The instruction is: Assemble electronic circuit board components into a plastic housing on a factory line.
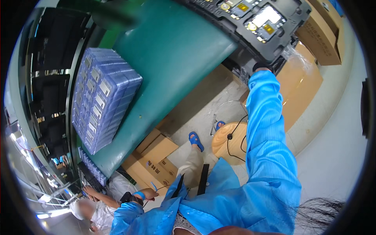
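My right arm, in a shiny blue sleeve (266, 113), reaches away to the near edge of a black moulded tray (235, 27). Past its dark cuff (262, 67) the tray's rim hides my right hand, so its grip does not show. In the tray lie several small circuit boards (266, 21) with gold and white parts. My left hand (149, 193) is low at the left by my side, with a blue band and a dark watch-like thing at the wrist. A thin cord runs near it; its fingers are too small to make out.
A stack of clear bluish plastic trays (105, 98) with small metal parts stands on the green worktable (172, 51). Cardboard boxes (156, 168) sit below. A wooden stool (227, 143) stands beside my feet. At the lower left is a co-worker in white (103, 217). Another carton (321, 39) is at right.
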Action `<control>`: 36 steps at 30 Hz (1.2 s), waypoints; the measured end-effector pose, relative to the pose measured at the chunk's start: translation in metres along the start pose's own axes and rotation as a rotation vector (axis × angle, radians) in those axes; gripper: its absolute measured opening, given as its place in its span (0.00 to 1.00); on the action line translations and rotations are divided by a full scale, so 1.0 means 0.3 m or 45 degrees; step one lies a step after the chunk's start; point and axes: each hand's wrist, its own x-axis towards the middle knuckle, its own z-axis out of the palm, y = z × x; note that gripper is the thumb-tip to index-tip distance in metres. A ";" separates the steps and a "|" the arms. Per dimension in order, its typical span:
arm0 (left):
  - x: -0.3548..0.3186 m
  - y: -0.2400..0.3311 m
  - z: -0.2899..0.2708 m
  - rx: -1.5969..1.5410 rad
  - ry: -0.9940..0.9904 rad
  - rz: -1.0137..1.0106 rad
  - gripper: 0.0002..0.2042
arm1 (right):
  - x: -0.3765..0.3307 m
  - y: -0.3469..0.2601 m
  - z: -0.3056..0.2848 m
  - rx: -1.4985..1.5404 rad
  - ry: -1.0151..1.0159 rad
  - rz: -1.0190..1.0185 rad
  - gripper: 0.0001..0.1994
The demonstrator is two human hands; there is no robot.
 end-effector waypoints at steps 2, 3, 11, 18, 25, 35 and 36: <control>0.007 0.007 0.038 0.052 0.130 0.252 0.15 | 0.018 0.068 0.090 -0.739 -0.268 -0.112 0.16; 0.017 0.004 0.057 -0.022 0.232 0.387 0.13 | 0.013 0.100 0.109 -0.966 -0.345 -0.215 0.17; -0.090 0.081 0.084 -0.643 0.824 0.569 0.11 | -0.493 -0.165 -0.139 -0.466 -0.453 -0.755 0.22; -0.293 0.113 0.063 -1.363 0.513 0.883 0.12 | -0.239 0.000 -0.219 -0.079 -0.564 -0.641 0.09; -0.316 0.118 0.015 -1.428 0.532 1.153 0.12 | 0.016 -0.188 -0.261 -0.515 0.616 -1.364 0.20; -0.388 0.149 0.083 -1.182 0.439 1.206 0.11 | -1.165 -0.194 -0.055 0.402 -0.766 0.340 0.19; -0.374 0.136 0.102 -1.166 0.343 1.218 0.11 | -1.366 -0.176 -0.039 0.426 -1.264 0.734 0.31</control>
